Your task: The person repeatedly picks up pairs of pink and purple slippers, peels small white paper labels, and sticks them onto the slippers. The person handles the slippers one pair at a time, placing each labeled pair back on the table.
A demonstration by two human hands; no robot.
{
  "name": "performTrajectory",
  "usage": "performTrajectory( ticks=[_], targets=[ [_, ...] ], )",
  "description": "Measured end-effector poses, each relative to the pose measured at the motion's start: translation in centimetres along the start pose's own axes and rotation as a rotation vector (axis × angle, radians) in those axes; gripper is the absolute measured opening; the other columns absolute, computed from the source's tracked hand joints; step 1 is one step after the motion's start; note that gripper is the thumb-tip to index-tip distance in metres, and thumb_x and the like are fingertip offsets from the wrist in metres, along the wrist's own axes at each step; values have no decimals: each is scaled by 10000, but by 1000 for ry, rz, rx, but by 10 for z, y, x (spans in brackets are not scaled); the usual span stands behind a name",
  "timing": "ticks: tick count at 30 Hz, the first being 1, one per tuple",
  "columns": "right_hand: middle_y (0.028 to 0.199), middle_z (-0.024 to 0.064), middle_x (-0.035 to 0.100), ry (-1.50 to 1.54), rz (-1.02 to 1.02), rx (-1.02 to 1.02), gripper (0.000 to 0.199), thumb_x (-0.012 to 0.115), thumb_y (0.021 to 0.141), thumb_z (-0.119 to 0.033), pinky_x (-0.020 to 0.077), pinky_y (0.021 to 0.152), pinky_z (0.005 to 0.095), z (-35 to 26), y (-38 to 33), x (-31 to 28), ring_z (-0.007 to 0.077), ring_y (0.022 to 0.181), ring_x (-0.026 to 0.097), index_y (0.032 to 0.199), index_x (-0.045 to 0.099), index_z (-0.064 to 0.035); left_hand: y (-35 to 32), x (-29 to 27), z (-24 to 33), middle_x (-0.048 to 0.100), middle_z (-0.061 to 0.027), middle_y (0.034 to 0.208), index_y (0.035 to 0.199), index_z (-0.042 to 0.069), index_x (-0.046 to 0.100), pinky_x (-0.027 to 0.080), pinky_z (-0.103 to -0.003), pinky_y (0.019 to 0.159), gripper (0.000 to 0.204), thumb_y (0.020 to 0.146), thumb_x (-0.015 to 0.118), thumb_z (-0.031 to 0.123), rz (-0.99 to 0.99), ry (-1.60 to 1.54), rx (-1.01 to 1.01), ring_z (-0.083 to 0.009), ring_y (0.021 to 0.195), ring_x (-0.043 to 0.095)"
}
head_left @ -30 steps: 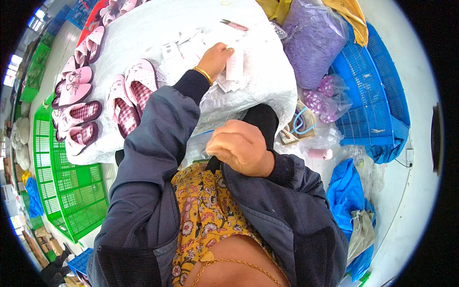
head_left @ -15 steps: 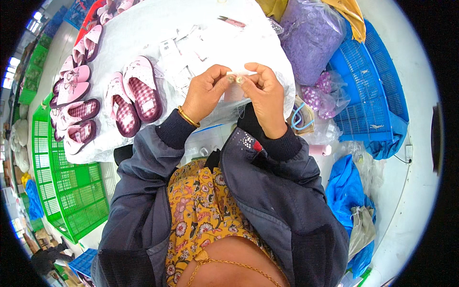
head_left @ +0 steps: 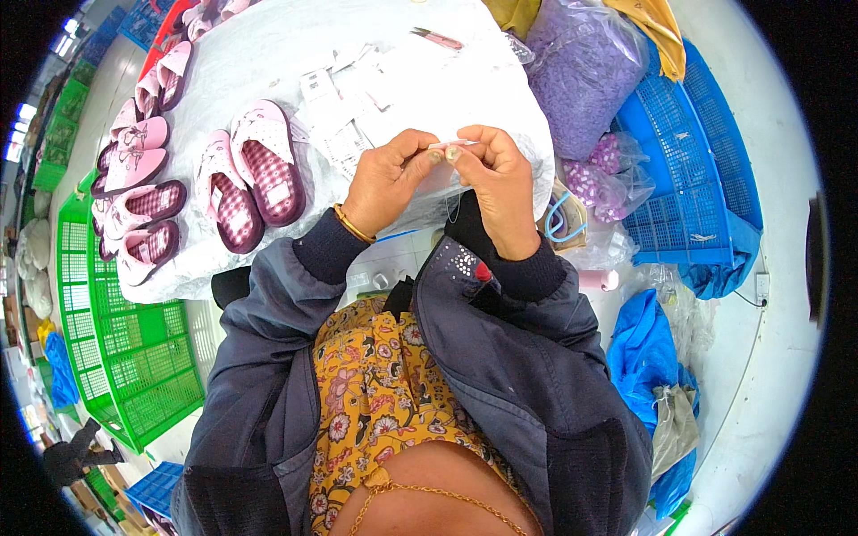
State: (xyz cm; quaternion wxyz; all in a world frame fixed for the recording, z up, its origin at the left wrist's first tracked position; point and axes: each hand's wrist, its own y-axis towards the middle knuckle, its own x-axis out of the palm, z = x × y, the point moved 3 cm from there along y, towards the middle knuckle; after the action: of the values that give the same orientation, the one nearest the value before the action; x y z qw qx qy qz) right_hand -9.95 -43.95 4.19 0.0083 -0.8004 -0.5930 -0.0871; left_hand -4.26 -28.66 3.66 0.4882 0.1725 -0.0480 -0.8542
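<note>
My left hand (head_left: pixel 386 186) and my right hand (head_left: pixel 500 189) meet over the near edge of the covered table. Both are closed in a pinch, thumbs side by side, on a small pale flat piece (head_left: pixel 451 144); the fingers hide most of it, so its kind is unclear. A thin thread (head_left: pixel 452 214) hangs in a loop below my right hand. Left of my hands lies a pair of pink slippers (head_left: pixel 266 165) with dark checked insoles. Loose white paper tags (head_left: pixel 344 143) are spread beyond my left hand. Red-handled thread snips (head_left: pixel 436 37) rest farther back.
More pink slippers (head_left: pixel 150 210) line the table's left edge above a green crate (head_left: pixel 134 339). To the right are a bag of purple material (head_left: pixel 581 80), a blue basket (head_left: pixel 684 170) and blue plastic (head_left: pixel 639 339). At the far lower left a person in dark clothes (head_left: pixel 71 456) is visible.
The pale piece has tilted between my fingertips, and its edge now shows above my thumbs. My left hand has shifted slightly right and down. Slippers and tags lie as before.
</note>
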Motion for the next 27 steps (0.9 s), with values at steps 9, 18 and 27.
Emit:
performTrajectory(
  ticks=[9, 18, 27],
  targets=[
    [826, 16, 643, 22, -118, 123, 190, 718, 878, -82, 428, 601, 193, -5, -3, 3, 53, 682, 541, 1011, 610, -1, 0, -12, -9, 658, -10, 999, 1091, 22, 651, 468, -227, 823, 168, 986, 578, 130, -169, -423, -236, -80, 907, 575],
    [830, 16, 651, -102, -248, 241, 218, 729, 874, -115, 434, 586, 208, 8, -11, 7, 59, 672, 550, 1044, 633, -19, -8, -21, -8, 608, -22, 830, 942, 17, 622, 454, -260, 687, 149, 941, 574, 158, -163, 90, -45, -101, 745, 543],
    [1022, 73, 669, -276, -70, -733, 253, 573, 964, -127, 493, 752, 274, -166, -29, -5, 136, 843, 604, 1183, 622, -12, -35, -53, -19, 585, -13, 812, 922, 14, 613, 442, -244, 695, 120, 941, 569, 124, -60, 197, -71, -95, 751, 519]
  ],
)
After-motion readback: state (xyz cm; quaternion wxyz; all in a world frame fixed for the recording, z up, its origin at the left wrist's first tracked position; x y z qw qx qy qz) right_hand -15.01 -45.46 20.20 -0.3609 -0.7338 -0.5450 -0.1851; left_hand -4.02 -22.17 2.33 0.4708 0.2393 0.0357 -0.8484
